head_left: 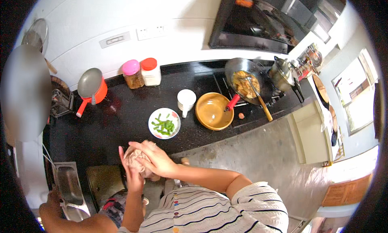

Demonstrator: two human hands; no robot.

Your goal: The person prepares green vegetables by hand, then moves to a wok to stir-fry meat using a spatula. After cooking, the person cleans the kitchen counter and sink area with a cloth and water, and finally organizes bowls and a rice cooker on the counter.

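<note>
My left hand and my right hand press together around a pinkish-brown lump at the near edge of the black counter. The right hand cups it from above and the left hand supports it from the side with its fingers pointing up. What the lump is I cannot tell. Just beyond the hands lies a white plate with chopped green vegetables.
Behind the plate stand a white cup and a yellow-brown bowl. A wok of food with a wooden-handled ladle and a steel pot sit on the stove. Two jars and an orange lidded pot stand by the wall. Another person's hand holds a steel tray at lower left.
</note>
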